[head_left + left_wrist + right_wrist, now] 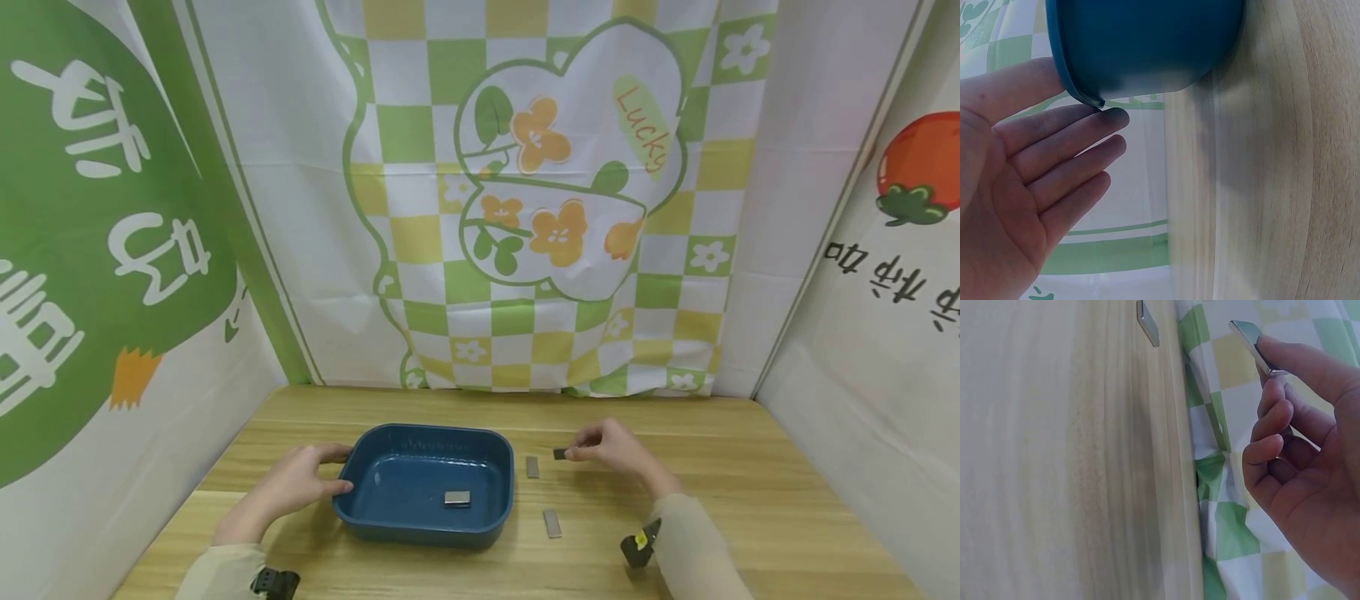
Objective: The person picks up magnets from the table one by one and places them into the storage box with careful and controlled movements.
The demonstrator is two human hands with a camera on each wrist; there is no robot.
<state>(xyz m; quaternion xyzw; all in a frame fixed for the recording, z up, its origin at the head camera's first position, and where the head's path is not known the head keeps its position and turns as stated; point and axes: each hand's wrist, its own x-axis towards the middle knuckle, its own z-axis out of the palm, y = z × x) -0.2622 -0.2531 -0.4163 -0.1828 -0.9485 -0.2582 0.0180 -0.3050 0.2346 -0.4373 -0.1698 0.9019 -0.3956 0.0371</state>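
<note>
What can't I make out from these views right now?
- Metal piece in the right hand: thumb side of the pinch hidden by the fingers, right wrist view; a dark speck in head view.
- Piece inside the blue tub: too small to identify.
- Left hand: thumb behind the tub rim, left wrist view.
- Two loose pieces, markings unreadable.

Light wood table (750, 467) fills bottom of frame, grain running w/ its width. Behind it, centre: white cloth backdrop (525, 208) w/ green-yellow checks, orange flowers, word "Lucky". Left: green & white banner (97, 250) w/ white lettering. Right: white banner (885, 275), tomato picture upper right. Even, soft light.
</note>
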